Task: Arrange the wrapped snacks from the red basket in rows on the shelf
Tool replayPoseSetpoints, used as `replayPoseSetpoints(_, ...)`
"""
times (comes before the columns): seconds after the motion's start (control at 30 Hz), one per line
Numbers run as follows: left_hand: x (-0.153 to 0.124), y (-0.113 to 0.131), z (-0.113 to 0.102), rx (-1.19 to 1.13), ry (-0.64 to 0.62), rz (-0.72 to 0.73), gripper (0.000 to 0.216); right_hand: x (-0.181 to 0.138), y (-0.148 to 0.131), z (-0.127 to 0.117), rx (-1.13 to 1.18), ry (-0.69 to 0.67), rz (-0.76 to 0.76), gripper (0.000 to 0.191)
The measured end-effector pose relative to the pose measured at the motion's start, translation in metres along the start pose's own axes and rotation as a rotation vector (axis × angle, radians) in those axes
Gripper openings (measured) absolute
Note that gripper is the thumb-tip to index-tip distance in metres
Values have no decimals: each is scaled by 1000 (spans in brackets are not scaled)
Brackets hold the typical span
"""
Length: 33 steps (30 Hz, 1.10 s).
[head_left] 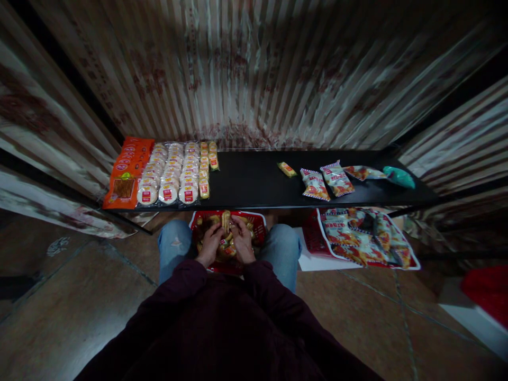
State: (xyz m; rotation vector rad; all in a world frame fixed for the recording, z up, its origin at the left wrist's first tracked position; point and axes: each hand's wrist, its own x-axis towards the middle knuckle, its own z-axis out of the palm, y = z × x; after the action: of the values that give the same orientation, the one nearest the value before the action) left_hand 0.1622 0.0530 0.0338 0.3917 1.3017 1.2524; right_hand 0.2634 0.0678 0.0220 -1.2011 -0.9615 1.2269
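Over a red basket [260,221] between the knees, my left hand [211,242] and my right hand [242,241] come together from either side. Their fingers are closed around a small yellow snack packet [226,219], which points up between them. Loose yellow packets of the same sort [228,250] fill the basket under my hands. On the shelf just beyond, a short double row of yellow packets [204,174] lines up beside rows of round white wrapped crackers [168,177]. The fingertips are partly hidden, so the exact grip of each hand is unclear.
A black shelf [250,182] spans the front. On it lie an orange bag [129,174], a lone yellow packet [287,169], white-and-orange chip bags [337,179] and a green bag [399,177]. A second red basket [315,238] full of chip bags stands at right.
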Motion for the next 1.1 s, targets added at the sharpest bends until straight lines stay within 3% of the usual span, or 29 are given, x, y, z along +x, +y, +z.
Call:
replayPoseSetpoints(0.33,1,1,0,-185,35,-101,23,0,4,0,20,31,-32,33)
replayPoseSetpoints(0.6,2,6,4,-365,-86,-136,10,0,-2,1,-7,36,-13,31)
replayPoseSetpoints(1.1,6,7,8,-377,-55,-282,25,-3,-16,4,3,-26,-16,31)
